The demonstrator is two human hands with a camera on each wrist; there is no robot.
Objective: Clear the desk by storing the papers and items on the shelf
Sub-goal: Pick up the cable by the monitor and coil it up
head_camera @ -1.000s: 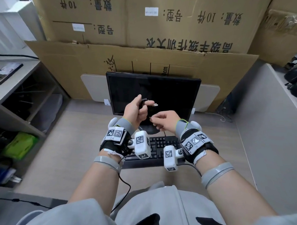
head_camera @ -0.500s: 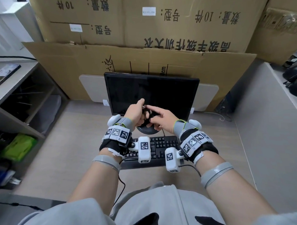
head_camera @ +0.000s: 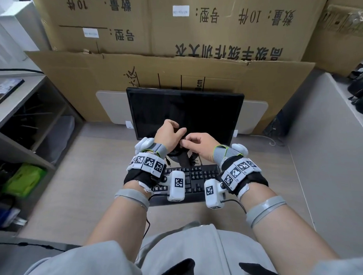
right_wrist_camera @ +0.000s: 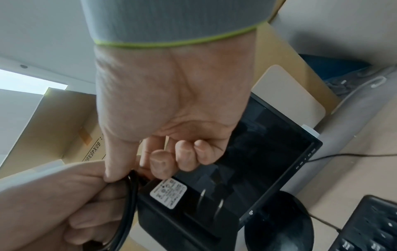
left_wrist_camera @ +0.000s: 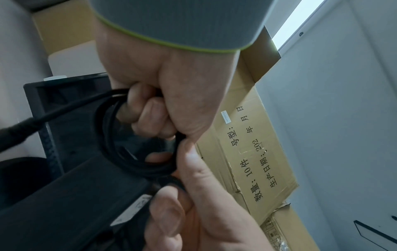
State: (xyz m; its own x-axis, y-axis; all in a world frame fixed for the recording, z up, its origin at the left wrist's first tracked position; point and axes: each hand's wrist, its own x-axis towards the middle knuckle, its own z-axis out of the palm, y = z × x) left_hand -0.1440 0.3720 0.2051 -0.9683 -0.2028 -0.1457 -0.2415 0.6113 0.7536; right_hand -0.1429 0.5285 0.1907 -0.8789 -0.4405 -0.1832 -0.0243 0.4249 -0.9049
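Observation:
In front of the monitor I hold a black power adapter with a white label and two metal prongs, together with its black cable wound into a coil. My left hand has its fingers curled through the coil and grips it. From the right, my right hand pinches the cable between thumb and forefinger just above the adapter. In the head view the adapter hangs below both hands, mostly hidden by them. The open shelf unit stands to my left.
A black monitor on a round foot stands right behind my hands, and a black keyboard lies under my wrists. Big cardboard boxes fill the back. A grey partition bounds the desk on the right.
Both hands have come down from in front of the screen and closed together. The right hand moved in against the left and now pinches the cable at the coil.

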